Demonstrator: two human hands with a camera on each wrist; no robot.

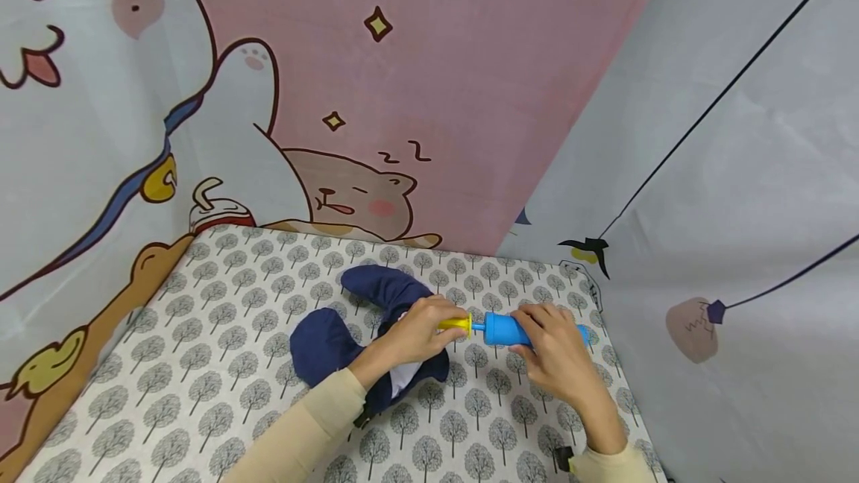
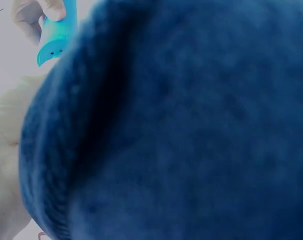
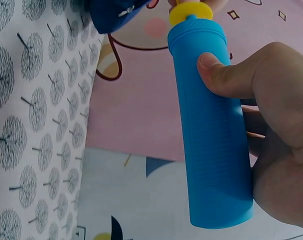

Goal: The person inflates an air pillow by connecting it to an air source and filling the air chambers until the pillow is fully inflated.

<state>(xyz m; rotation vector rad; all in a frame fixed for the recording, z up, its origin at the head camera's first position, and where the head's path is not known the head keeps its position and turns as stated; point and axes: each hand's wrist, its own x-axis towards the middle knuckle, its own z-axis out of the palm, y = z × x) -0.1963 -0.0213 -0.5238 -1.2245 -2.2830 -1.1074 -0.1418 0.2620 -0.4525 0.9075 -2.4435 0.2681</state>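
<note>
My right hand (image 1: 557, 349) grips the barrel of a blue hand pump (image 3: 211, 145), thumb along its side, above the bed. A yellow flanged end piece (image 1: 456, 324) joins the barrel by a short thin blue rod. That yellow piece is held in the fingers of my left hand (image 1: 419, 334). Under my left hand and forearm lies a navy U-shaped cushion (image 1: 325, 349), like a neck pillow, with a white patch on it. Its blurred fabric fills most of the left wrist view and hides my left fingers there.
A white cloth with grey tree prints (image 1: 221, 386) covers the surface below. Behind stands a pink and white cartoon-printed curtain (image 1: 483, 95), with another pale panel (image 1: 758, 170) at the right. A small dark object (image 1: 564, 458) shows beside the right sleeve.
</note>
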